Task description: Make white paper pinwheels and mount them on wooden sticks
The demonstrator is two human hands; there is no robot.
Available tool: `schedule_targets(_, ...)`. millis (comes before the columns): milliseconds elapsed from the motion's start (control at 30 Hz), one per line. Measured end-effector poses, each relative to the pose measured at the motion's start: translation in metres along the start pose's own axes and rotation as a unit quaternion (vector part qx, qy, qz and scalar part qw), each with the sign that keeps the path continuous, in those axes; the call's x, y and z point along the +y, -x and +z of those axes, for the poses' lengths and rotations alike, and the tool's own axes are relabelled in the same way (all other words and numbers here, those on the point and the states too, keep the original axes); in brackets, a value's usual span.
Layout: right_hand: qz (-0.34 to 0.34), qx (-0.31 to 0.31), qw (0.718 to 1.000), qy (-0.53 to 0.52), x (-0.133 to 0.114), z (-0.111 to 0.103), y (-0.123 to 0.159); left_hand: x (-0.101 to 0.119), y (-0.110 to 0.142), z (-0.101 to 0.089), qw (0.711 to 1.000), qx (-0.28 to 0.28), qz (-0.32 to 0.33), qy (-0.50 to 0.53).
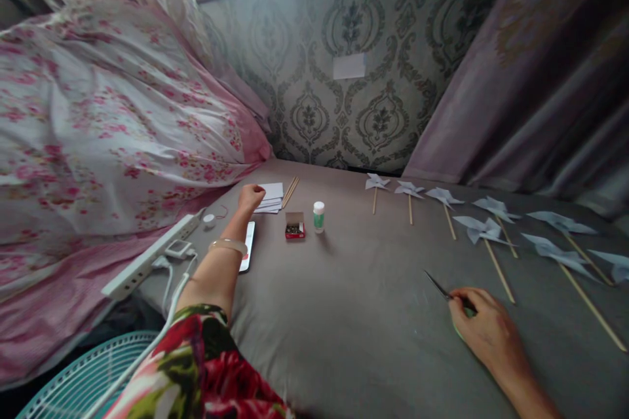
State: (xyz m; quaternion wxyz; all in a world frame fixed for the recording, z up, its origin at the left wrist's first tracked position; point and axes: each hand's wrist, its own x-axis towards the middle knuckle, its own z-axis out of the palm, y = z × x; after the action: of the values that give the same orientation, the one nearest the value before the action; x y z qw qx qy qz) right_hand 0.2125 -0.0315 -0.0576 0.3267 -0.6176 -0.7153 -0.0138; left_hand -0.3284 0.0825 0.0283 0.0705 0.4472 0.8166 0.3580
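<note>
My left hand reaches forward to a stack of white paper sheets, its fingers drawn together at the stack's left side. Whether a sheet is between those fingers I cannot tell. My right hand is closed around the handles of a pair of scissors, mostly hidden by the fingers, with a bit of green showing. The blades point forward and left, low over the grey sheet. Several white paper pinwheels on wooden sticks lie beyond and to the right of that hand.
Thin wooden sticks lie beside the paper. Nearby are an open red box of small metal pieces, a white-capped bottle and a phone. A power strip with cables runs along the left edge, above a teal fan.
</note>
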Motion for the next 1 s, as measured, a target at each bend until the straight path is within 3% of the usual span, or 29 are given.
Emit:
schedule_targets(467,-0.030,0.026,0.999,0.025,-0.002,0.002,0.001,0.009,-0.036,0.021,0.972,-0.113,0.006,-0.205)
schedule_targets(1000,-0.015,0.007,1.000,0.022,-0.002,0.001,0.001,0.017,-0.056,0.025,0.956,-0.129,-0.018,-0.264)
